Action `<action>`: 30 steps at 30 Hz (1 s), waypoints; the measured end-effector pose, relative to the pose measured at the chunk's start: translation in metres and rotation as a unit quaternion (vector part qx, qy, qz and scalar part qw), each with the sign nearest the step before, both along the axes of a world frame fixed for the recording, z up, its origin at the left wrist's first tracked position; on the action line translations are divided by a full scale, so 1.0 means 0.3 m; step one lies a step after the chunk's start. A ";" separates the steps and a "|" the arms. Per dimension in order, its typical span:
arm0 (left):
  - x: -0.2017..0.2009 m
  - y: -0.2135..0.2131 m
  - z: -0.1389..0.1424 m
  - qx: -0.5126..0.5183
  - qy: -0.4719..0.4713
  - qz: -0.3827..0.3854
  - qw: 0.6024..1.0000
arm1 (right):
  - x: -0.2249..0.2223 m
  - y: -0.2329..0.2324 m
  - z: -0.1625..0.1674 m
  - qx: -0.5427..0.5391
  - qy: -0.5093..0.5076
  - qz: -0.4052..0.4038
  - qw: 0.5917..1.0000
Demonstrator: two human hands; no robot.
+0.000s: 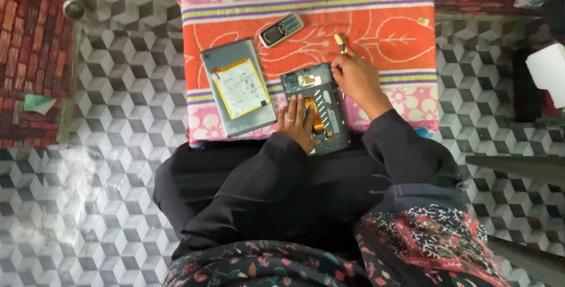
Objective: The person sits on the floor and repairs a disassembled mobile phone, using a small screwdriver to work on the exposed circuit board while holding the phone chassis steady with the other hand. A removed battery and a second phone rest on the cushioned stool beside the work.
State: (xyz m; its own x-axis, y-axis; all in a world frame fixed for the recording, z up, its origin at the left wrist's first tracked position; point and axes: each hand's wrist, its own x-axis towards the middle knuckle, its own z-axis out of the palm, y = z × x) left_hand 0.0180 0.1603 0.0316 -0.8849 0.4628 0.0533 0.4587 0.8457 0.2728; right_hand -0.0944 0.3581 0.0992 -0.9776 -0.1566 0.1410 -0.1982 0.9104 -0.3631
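An opened tablet frame (322, 96) with a circuit board and an orange ribbon cable lies on a patterned orange and pink cloth (388, 34). My left hand (299, 123) rests flat on its lower left part, holding it down. My right hand (356, 78) grips a small screwdriver (340, 42) with a yellow-green handle, its tip at the frame's upper right corner. To the left lies the tablet's grey back half (238, 87) with a white and yellow battery facing up.
A small keypad phone (281, 29) lies on the cloth above the tablet parts. A tiny pale piece (423, 22) sits near the cloth's right edge. Cube-patterned floor surrounds the cloth. A round metal object (73, 8) sits top left, a white box (548, 72) at right.
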 end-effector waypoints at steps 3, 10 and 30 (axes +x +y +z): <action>0.007 -0.001 0.008 0.006 0.011 -0.005 1.000 | -0.001 0.013 0.008 0.002 -0.014 -0.012 1.000; 0.009 -0.007 0.009 0.011 0.021 -0.014 1.000 | 0.001 0.013 0.003 0.025 -0.007 -0.014 1.000; 0.012 -0.012 0.025 0.015 0.019 -0.012 1.000 | -0.016 -0.003 0.034 -0.021 -0.052 -0.030 0.998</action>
State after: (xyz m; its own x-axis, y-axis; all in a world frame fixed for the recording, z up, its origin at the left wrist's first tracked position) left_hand 0.0214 0.1565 0.0391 -0.8707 0.4814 0.1010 0.4892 0.8264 0.2789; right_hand -0.0992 0.3573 0.1092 -0.9947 -0.0926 0.0435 -0.1024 0.9032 -0.4168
